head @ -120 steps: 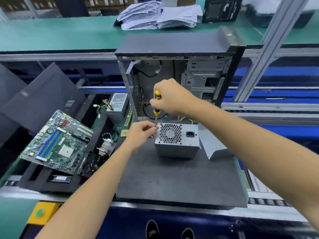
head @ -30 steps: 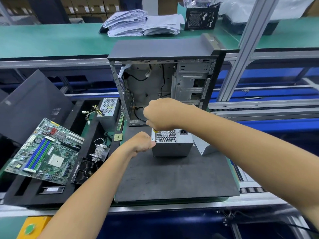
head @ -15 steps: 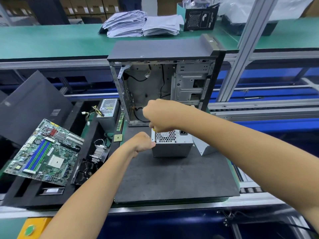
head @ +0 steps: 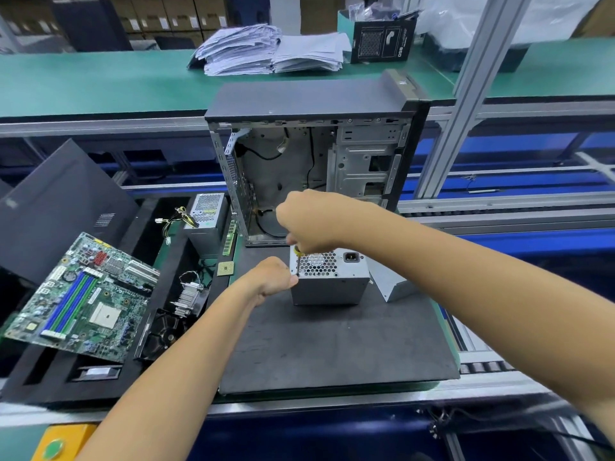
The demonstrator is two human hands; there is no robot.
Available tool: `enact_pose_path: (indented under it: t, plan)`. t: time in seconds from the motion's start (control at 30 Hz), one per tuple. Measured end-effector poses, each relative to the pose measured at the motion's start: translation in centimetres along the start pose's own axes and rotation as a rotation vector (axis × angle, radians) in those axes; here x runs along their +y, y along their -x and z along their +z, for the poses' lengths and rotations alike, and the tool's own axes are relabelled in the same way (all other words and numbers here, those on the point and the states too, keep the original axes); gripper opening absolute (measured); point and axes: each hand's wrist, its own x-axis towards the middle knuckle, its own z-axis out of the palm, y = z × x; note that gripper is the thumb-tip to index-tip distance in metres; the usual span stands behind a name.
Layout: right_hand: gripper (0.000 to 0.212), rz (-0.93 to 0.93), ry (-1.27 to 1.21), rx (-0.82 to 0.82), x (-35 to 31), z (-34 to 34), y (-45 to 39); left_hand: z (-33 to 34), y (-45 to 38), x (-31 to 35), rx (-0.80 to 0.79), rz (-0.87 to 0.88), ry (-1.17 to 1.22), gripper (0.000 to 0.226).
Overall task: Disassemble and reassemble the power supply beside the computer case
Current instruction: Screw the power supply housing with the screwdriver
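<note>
Yellow-handled screwdriver gripped in the right hand — left hand fingers pinch its shaft beside the power supply.

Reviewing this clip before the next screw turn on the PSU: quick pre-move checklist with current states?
1. Power supply sits flat on the black mat, fan grille up: ok.
2. Screwdriver held upright in the right hand, shaft at the unit's left edge: ok.
3. Left hand at the shaft's lower end, against the unit's corner: ok.
4. Tip seated in a screw head: cannot tell, the fingers hide it.
5. Computer case upright behind the unit, apart from it: ok.
6. Loose metal cover lies right beside the unit, close to the right forearm: not ok.
</note>
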Motion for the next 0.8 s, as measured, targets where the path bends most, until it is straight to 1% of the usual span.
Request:
enact_pose_path:
  t: [0.1, 0.17, 0.2, 0.27, 0.33, 0.4, 0.5, 0.53, 0.63, 0.67, 0.73, 0.8]
  plan:
    - [0.04, 0.03, 0.044, 0.016, -0.3, 0.7, -0.4, 0.1, 0.0, 0.0, 0.006, 0.009, 0.001, 0.039]
    - [0.04, 0.047, 0.03, -0.004, 0.0, 0.8, -0.4, 0.1, -0.1, -0.1, 0.007, 0.005, 0.012, 0.038]
    - [0.036, 0.047, -0.012, -0.037, 0.1, 0.7, -0.3, 0.1, -0.1, -0.2, 0.006, 0.0, 0.016, 0.038]
    - [0.022, 0.026, -0.115, -0.119, 0.3, 0.5, 0.0, 0.0, -0.2, -0.2, 0.002, -0.011, 0.031, 0.038]
    - [0.019, -0.015, -0.142, -0.14, 0.2, 0.3, 0.2, 0.1, -0.4, -0.3, 0.001, -0.012, 0.035, 0.039]
    - [0.018, -0.027, -0.09, -0.087, 0.0, 0.3, 0.1, 0.1, -0.4, -0.3, -0.001, -0.016, 0.033, 0.038]
    - [0.034, 0.0, -0.013, -0.024, -0.5, 0.1, -0.3, 0.1, -0.5, -0.3, -0.002, -0.012, 0.032, 0.037]
    - [0.036, 0.01, 0.006, -0.011, -0.7, 0.2, -0.4, 0.1, -0.5, -0.4, -0.003, -0.011, 0.032, 0.037]
    - [0.029, 0.052, 0.07, 0.03, -0.8, 0.5, -0.6, 0.1, -0.4, -0.3, -0.005, -0.004, 0.039, 0.038]
    - [0.026, 0.053, 0.065, 0.015, -0.8, 0.5, -0.5, 0.1, -0.3, -0.3, -0.001, -0.001, 0.034, 0.038]
    - [0.019, 0.051, 0.003, -0.065, -0.6, 0.5, -0.1, 0.1, -0.3, -0.3, -0.003, -0.006, 0.033, 0.037]
    - [0.019, 0.012, -0.013, -0.106, -0.5, 0.4, 0.1, 0.1, -0.4, -0.3, -0.002, -0.013, 0.045, 0.039]
